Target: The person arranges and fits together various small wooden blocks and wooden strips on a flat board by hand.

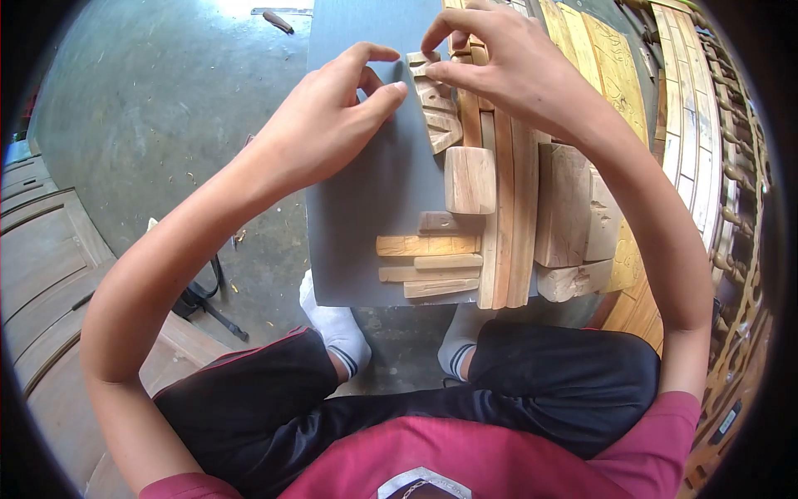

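My left hand point(345, 108) is over the grey board point(357, 200), its thumb and forefinger apart with nothing between them. Just to its right lies a row of notched, carved wooden pieces point(438, 108). At the far end of that row, the thumb and forefinger of my right hand point(499, 62) pinch a small wooden piece point(421, 61). A thick wooden block point(470, 181) lies nearer to me, beside long wooden strips point(504, 208). Several short wooden sticks point(443, 262) are stacked side by side near the board's front edge.
Chunky wooden blocks point(565, 208) and yellowish carved panels point(619, 75) lie to the right, with turned spindles point(731, 175) beyond. A dark-handled tool point(278, 22) is on the floor point(166, 108) at the far left. Wooden panels point(50, 233) and a black strap point(218, 308) are at left.
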A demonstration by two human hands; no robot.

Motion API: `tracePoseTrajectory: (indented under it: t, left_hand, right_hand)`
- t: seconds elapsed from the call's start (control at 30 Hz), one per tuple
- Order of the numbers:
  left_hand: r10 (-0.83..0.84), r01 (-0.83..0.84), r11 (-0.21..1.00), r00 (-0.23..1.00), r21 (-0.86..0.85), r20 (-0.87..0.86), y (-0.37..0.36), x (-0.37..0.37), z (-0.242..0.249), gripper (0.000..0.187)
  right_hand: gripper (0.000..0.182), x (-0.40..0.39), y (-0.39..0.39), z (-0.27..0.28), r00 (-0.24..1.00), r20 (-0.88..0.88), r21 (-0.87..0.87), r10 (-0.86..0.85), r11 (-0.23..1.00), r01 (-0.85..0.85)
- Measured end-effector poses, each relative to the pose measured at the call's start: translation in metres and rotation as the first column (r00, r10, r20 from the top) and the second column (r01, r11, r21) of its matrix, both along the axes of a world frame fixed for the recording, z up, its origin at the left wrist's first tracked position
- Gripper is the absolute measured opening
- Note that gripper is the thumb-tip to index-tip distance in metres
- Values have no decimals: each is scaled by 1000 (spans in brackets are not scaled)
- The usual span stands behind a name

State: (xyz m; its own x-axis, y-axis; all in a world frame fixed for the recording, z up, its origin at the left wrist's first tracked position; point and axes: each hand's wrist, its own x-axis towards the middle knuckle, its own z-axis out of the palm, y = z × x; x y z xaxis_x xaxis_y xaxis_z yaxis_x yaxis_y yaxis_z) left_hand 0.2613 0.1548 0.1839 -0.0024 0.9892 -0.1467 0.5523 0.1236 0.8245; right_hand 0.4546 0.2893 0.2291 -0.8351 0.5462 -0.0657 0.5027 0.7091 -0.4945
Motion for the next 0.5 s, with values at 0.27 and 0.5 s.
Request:
tracePoseTrajectory:
  t: [0.27, 0.5]
  left_hand:
    - [-15, 27, 995, 993, -98, 117, -2, 11, 10, 52]
    - [-24, 42, 993, 988, -113, 153, -2, 14, 9, 50]
  right_hand:
    - [36, 6, -2, 14, 991, 133, -26, -13, 1000, 16]
    - [34, 14, -8, 22, 992, 119, 24, 33, 999, -36]
